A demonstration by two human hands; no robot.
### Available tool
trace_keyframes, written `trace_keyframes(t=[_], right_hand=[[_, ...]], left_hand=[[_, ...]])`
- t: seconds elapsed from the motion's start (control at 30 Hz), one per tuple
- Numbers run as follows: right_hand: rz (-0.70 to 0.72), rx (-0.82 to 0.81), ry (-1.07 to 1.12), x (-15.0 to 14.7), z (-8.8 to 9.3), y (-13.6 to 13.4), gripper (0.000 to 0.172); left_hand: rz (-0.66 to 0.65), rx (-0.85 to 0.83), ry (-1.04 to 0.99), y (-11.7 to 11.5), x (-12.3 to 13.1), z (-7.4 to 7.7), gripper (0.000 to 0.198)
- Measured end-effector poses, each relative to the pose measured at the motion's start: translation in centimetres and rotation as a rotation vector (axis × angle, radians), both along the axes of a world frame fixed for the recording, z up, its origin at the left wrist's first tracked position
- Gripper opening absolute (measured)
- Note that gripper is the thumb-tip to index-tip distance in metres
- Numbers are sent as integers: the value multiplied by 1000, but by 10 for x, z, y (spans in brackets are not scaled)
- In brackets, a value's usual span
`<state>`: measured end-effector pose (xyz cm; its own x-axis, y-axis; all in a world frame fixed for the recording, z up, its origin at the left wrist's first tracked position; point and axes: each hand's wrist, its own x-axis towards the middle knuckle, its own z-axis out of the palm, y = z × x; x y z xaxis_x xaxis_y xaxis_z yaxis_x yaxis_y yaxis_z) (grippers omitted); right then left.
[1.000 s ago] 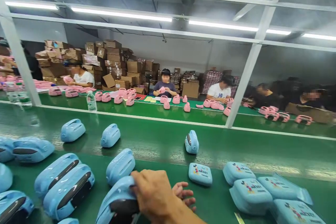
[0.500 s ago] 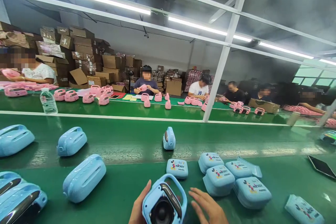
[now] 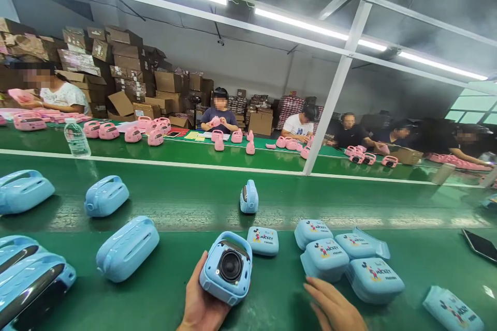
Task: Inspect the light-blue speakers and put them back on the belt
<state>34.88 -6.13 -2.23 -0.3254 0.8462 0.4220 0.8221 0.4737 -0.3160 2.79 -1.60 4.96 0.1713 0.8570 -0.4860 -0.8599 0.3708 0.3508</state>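
Observation:
My left hand [image 3: 200, 305] grips a light blue speaker housing [image 3: 225, 268] from below, its round black speaker opening turned toward me. My right hand [image 3: 334, 307] hovers over the green table to the right, fingers stretched out and holding nothing, close to a stack of blue Mickey-printed cover pieces [image 3: 349, 261]. One more printed cover piece [image 3: 263, 240] lies just behind the held housing.
More blue housings [image 3: 127, 248] lie at the left, and one [image 3: 249, 197] stands on the green conveyor belt [image 3: 349, 207]. A black tablet [image 3: 481, 245] lies at the far right. Across the belt several people handle pink housings [image 3: 155, 137]. A water bottle [image 3: 76, 138] and stacked cartons [image 3: 116, 77] stand behind.
My left hand has lifted the blue housing higher and turned its speaker opening toward me. My right hand has moved away from it, down and to the right.

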Motion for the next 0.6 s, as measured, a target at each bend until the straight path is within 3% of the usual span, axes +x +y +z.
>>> trace_keyframes(t=[0.13, 0.23, 0.3, 0.37, 0.47, 0.6], right_hand=[[-53, -52, 124, -84, 44, 49, 59], [-87, -227, -113, -118, 71, 89, 78], [-78, -287, -203, -127, 82, 109, 82], [-62, -302, -229, -129, 89, 120, 74], [-55, -324, -264, -126, 92, 127, 64], [-71, -366, -282, -125, 94, 130, 71]], left_hand=[[20, 13, 43, 1, 2, 2, 26], [-9, 6, 28, 2, 1, -1, 24], [-10, -10, 22, 2, 1, -4, 26], [3, -30, 24, 3, 1, -6, 28], [13, -33, 26, 3, 3, -6, 30], [9, -11, 8, 4, 3, -7, 31]])
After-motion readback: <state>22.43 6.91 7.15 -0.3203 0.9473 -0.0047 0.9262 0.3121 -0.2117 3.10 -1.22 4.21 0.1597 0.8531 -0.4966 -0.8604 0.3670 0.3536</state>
